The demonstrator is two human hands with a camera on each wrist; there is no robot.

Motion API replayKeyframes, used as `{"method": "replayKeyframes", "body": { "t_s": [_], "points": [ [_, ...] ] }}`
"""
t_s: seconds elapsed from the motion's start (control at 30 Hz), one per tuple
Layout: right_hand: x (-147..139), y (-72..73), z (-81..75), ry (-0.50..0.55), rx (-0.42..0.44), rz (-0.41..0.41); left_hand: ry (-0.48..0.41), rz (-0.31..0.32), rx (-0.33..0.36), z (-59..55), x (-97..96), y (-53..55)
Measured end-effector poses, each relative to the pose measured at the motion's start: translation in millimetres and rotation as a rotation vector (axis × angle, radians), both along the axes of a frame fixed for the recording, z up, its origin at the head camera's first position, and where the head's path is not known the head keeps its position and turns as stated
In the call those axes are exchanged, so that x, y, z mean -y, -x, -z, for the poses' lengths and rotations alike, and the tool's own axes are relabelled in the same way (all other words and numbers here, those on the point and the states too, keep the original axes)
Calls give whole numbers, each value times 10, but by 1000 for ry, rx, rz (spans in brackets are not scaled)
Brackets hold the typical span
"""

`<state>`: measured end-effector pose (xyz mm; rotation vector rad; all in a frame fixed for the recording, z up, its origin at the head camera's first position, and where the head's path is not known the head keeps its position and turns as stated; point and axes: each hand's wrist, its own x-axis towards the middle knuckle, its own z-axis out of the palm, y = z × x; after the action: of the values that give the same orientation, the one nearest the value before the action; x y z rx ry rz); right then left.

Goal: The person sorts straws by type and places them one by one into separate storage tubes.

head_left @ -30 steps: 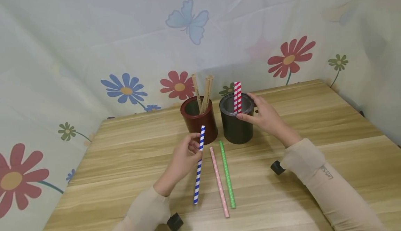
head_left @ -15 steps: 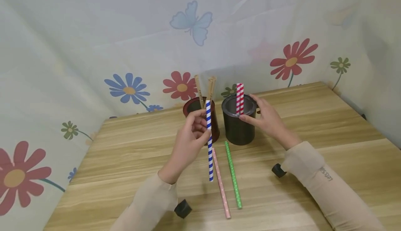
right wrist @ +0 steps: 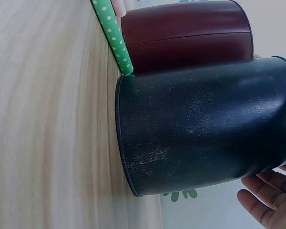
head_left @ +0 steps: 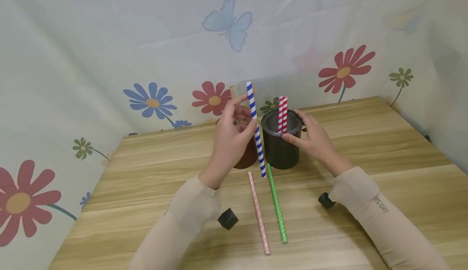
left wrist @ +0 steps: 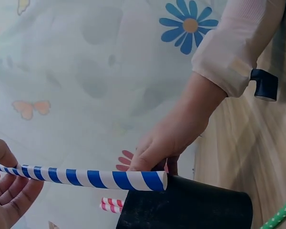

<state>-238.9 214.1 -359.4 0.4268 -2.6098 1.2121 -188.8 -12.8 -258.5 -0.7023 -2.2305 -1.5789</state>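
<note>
My left hand [head_left: 235,129] pinches a blue-and-white striped paper straw [head_left: 258,144] between thumb and fingers. The straw stands nearly upright in the air in front of the gap between two cylindrical pen holders. My right hand [head_left: 316,142] grips the black pen holder [head_left: 281,152] at its right side, thumb on the near rim and fingers round the back. Two red-and-white striped straws [head_left: 282,114] stand inside that holder. Behind my left hand, the dark red pen holder [right wrist: 190,36] is partly hidden; the tip of a brown straw [head_left: 232,92] shows above it.
On the wooden table [head_left: 153,180], a pink dotted straw [head_left: 258,215] and a green dotted straw [head_left: 278,209] lie side by side in front of the holders. A flower-printed curtain [head_left: 164,30] hangs behind the table. Black pieces sit at both cuffs.
My left hand has lifted the blue-and-white straw off the table area, moving up and right towards the black pen holder. My right hand keeps its hold on the black pen holder.
</note>
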Motion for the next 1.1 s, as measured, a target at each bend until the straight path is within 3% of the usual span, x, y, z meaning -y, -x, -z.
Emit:
{"method": "replayKeyframes", "body": {
  "t_s": [0.33, 0.57, 0.9, 1.1],
  "points": [
    [20, 17, -28, -20, 2, 2, 24, -108, -187, -176, -118, 181],
    [22, 19, -31, -32, 0, 5, -12, -162, -313, -242, -201, 349],
    [16, 2, -12, -22, 2, 10, 13, -217, -353, -148, -313, 522],
    [13, -4, -1, -18, 12, 15, 12, -216, -388, -127, -366, 574]
  ]
}}
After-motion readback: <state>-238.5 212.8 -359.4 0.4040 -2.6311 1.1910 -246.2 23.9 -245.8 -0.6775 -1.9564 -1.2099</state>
